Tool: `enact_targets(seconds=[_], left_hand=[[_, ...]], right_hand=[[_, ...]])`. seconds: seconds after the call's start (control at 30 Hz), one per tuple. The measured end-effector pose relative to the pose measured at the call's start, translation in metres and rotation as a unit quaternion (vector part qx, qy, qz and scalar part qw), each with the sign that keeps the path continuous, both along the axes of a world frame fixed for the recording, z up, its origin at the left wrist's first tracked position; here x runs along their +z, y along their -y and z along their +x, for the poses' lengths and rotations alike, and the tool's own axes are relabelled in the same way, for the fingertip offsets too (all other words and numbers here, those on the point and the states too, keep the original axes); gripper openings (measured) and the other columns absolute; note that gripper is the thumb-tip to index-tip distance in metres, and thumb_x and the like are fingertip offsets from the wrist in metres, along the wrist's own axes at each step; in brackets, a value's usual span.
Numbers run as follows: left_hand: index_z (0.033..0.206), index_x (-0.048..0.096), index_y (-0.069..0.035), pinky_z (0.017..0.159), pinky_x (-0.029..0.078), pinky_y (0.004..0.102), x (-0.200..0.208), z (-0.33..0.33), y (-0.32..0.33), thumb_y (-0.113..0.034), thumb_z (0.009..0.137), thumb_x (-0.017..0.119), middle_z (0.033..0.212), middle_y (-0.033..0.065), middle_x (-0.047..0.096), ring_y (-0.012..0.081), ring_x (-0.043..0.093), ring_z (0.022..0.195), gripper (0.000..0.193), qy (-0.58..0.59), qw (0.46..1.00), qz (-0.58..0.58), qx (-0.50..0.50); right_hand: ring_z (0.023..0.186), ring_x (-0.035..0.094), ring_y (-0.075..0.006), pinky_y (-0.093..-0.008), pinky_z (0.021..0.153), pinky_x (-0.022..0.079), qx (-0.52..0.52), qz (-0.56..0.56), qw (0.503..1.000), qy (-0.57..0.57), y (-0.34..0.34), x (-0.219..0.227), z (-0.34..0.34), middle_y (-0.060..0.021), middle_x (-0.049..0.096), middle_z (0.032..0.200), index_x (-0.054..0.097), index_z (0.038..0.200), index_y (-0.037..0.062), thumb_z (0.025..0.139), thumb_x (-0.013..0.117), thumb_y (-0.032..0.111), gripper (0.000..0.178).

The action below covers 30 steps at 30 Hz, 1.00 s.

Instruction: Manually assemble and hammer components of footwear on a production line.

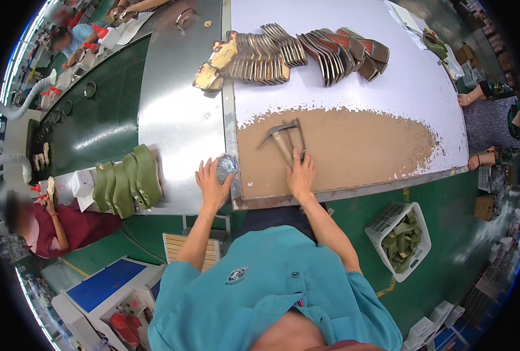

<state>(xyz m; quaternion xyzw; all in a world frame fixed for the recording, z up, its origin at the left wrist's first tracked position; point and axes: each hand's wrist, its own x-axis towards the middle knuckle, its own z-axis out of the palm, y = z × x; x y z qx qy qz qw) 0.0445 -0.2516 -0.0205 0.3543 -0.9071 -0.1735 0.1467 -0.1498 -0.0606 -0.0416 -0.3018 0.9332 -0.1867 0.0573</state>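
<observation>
My right hand [301,175] is closed around the wooden handle of a hammer [282,143], whose dark, curved head points away from me over the brown patch of the table. Beside that handle stands a second slim dark metal tool [301,136], apparently in the same grip; its kind is unclear. At the table's near left corner, my left hand [213,184] has its thumb and forefinger around a round, shiny silver object [226,168], with the other fingers spread. What this object is cannot be made out.
Rows of curved shoe-sole-like pieces [260,55] stand at the table's far side. Green wedge-shaped pieces [122,181] line the left bench. A white basket [374,225] of green pieces sits on the floor at right. Other people work at left; another person's hands [483,158] touch the right edge.
</observation>
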Motion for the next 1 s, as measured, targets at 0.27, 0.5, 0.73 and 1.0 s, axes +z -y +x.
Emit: enact_targets(seconds=[0.27, 0.5, 0.73, 1.0], left_hand=[[0.13, 0.045, 0.0, 0.096, 0.041, 0.0395, 0.041, -0.091, -0.031, -0.021, 0.085, 0.065, 0.12, 0.0212, 0.056, 0.0338, 0.053, 0.113, 0.054, -0.162, 0.954, 0.253, 0.005], [0.134, 0.039, 0.003, 0.099, 0.04, 0.0383, 0.053, -0.239, -0.051, -0.026, 0.085, 0.065, 0.125, 0.0228, 0.055, 0.0329, 0.053, 0.117, 0.062, -0.183, 0.916, 0.357, -0.005], [0.138, 0.03, 0.009, 0.106, 0.033, 0.0394, 0.072, -0.401, -0.04, -0.049, 0.081, 0.066, 0.136, 0.0279, 0.042, 0.0349, 0.042, 0.128, 0.088, -0.088, 0.931, 0.35, 0.056], [0.138, 0.019, 0.014, 0.108, 0.028, 0.0362, 0.032, -0.543, 0.018, -0.058, 0.068, 0.074, 0.133, 0.0256, 0.042, 0.0331, 0.039, 0.128, 0.114, -0.18, 0.851, 0.459, 0.181]], right_hand=[[0.114, 0.051, -0.0382, -0.0447, 0.098, 0.039, 0.036, -0.122, 0.969, 0.212, -0.017, 0.051, -0.088, -0.023, 0.055, 0.12, 0.057, 0.118, 0.0021, 0.085, 0.064, 0.031, 0.044], [0.09, 0.06, -0.0182, -0.0294, 0.082, 0.045, -0.074, -0.289, 0.953, 0.055, -0.02, 0.127, -0.391, -0.009, 0.068, 0.102, 0.061, 0.115, 0.0004, 0.087, 0.063, 0.038, 0.046], [0.12, 0.048, -0.0319, -0.037, 0.102, 0.035, -0.056, -0.117, 0.988, 0.08, 0.021, 0.076, -0.648, -0.0252, 0.052, 0.124, 0.05, 0.123, -0.0104, 0.08, 0.054, 0.065, 0.086], [0.11, 0.056, -0.0356, -0.0411, 0.094, 0.041, 0.039, 0.037, 0.959, 0.279, 0.053, 0.024, -0.635, -0.0294, 0.057, 0.115, 0.051, 0.118, -0.011, 0.079, 0.055, 0.063, 0.084]])
